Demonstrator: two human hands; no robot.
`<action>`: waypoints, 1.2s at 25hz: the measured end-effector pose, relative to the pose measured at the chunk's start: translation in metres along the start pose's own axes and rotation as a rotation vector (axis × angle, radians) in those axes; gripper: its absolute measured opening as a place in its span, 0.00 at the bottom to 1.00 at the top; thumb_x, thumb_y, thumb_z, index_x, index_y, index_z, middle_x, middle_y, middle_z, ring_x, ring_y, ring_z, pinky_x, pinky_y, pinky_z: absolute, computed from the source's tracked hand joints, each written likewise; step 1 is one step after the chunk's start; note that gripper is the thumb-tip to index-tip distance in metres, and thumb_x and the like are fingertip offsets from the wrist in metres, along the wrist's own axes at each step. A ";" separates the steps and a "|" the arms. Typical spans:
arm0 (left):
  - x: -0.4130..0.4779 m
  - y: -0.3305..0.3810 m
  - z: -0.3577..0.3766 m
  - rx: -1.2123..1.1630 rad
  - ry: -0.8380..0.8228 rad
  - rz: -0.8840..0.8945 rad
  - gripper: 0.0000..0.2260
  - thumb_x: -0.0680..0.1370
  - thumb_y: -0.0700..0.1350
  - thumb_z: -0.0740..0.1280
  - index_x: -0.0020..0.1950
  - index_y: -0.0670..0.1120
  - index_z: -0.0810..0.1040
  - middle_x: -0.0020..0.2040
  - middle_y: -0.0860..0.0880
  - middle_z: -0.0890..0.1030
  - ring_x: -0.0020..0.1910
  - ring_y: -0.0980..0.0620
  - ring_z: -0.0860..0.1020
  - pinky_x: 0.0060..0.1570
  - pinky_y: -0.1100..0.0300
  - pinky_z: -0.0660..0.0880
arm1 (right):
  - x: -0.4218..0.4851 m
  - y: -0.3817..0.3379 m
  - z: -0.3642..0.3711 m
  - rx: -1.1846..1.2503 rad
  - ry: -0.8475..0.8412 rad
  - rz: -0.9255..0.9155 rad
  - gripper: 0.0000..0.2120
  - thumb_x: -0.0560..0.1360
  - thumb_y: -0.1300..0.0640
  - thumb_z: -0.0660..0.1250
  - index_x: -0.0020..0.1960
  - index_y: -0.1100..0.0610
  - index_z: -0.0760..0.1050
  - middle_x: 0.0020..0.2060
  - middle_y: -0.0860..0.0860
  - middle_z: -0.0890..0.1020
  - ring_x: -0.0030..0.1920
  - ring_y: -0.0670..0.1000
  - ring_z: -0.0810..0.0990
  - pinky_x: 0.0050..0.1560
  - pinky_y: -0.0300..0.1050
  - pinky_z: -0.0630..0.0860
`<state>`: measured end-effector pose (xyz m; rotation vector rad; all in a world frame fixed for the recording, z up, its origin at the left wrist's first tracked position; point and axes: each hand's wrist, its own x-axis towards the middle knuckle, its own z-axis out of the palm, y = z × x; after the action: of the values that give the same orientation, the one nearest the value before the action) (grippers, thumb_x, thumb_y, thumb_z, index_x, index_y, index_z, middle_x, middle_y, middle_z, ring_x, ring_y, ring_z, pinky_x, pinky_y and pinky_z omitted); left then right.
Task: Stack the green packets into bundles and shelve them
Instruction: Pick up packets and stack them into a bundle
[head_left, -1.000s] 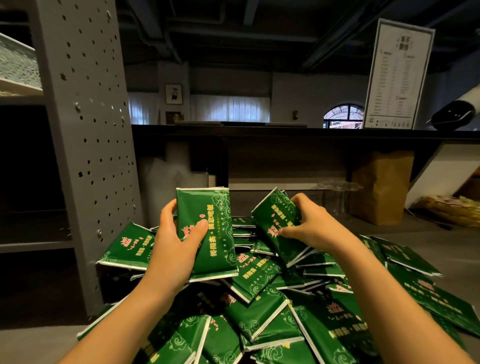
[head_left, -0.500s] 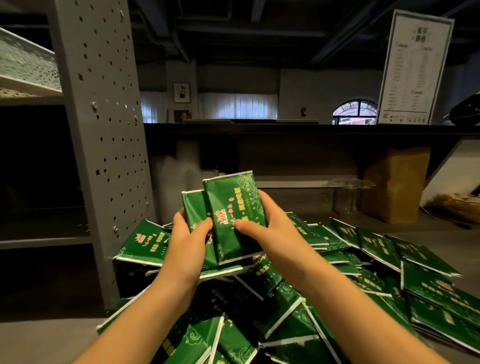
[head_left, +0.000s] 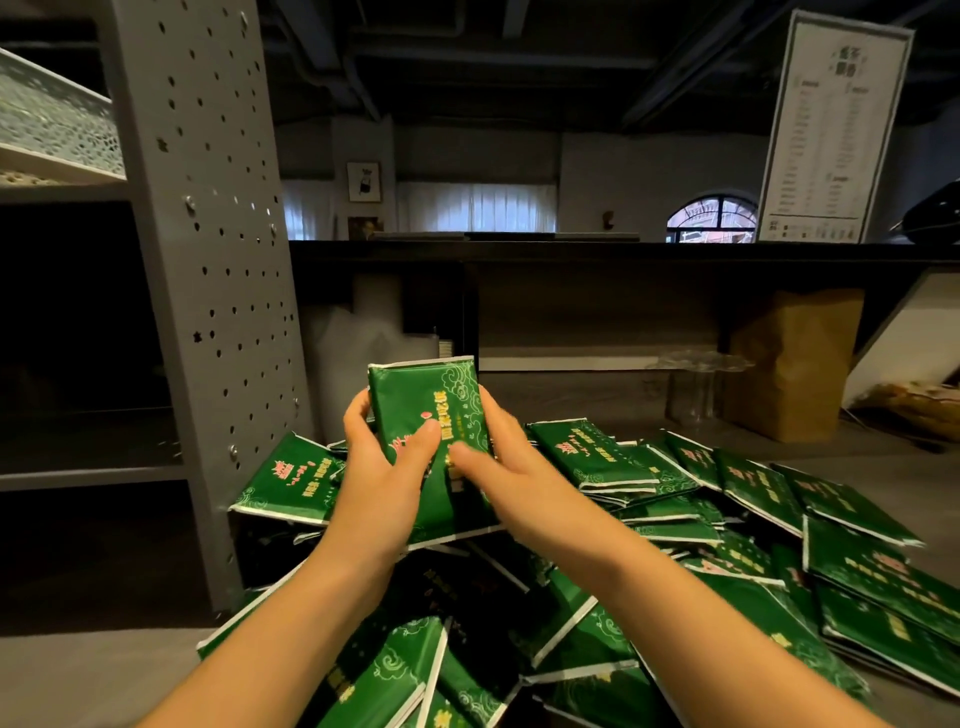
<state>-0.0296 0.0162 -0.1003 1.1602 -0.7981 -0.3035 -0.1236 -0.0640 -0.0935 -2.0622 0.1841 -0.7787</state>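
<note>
I hold a bundle of green packets (head_left: 441, 395) upright, a little tilted, in front of me above the heap, clamped between both hands. My left hand (head_left: 384, 473) wraps its left edge with the thumb across the printed face, and my right hand (head_left: 519, 488) grips the right edge, thumb on the lower front. The hands sit close together, thumbs nearly meeting. How many packets the bundle has I cannot count. Below and around it, from four to eight o'clock, lies the heap of packets (head_left: 597, 452), overlapping at all angles on the grey surface (head_left: 78, 675) and spreading widest toward three and four o'clock. One loose packet (head_left: 285, 478) leans at nine o'clock against the perforated grey upright (head_left: 208, 234), which stands just beside my left hand. Past the upright, farther toward nine o'clock, a shelf board (head_left: 78, 475) runs out of frame, the space above it dark. At two o'clock stand a clear plastic stand (head_left: 696, 384) and a brown paper bag (head_left: 789, 364), well apart from the bundle, with open grey surface between. At one o'clock a white printed sign (head_left: 831, 130) rises, its text too small to read. My forearms hide the middle of the heap, and the bottom edge cuts off its near packets.
</note>
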 end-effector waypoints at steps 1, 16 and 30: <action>0.001 0.000 -0.001 0.005 0.001 0.009 0.24 0.78 0.43 0.64 0.70 0.55 0.58 0.54 0.51 0.78 0.52 0.53 0.79 0.42 0.63 0.76 | 0.003 0.001 -0.008 -0.065 0.039 0.013 0.22 0.81 0.56 0.56 0.74 0.46 0.58 0.72 0.45 0.62 0.72 0.44 0.59 0.74 0.46 0.57; 0.005 0.001 -0.009 0.213 -0.046 0.189 0.20 0.74 0.42 0.69 0.62 0.54 0.66 0.49 0.54 0.80 0.41 0.60 0.82 0.35 0.64 0.78 | 0.011 0.056 -0.089 -1.115 0.162 0.481 0.23 0.80 0.44 0.56 0.67 0.58 0.63 0.59 0.58 0.77 0.59 0.60 0.74 0.53 0.52 0.72; 0.002 0.008 -0.007 0.127 -0.003 0.263 0.16 0.75 0.41 0.67 0.58 0.52 0.66 0.46 0.53 0.76 0.37 0.67 0.79 0.29 0.70 0.75 | 0.013 0.029 -0.090 -0.287 0.597 0.028 0.09 0.77 0.63 0.63 0.56 0.54 0.74 0.51 0.52 0.80 0.53 0.53 0.79 0.51 0.45 0.75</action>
<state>-0.0249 0.0235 -0.0936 1.1575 -0.9725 -0.0367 -0.1617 -0.1496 -0.0748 -2.0232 0.6878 -1.4014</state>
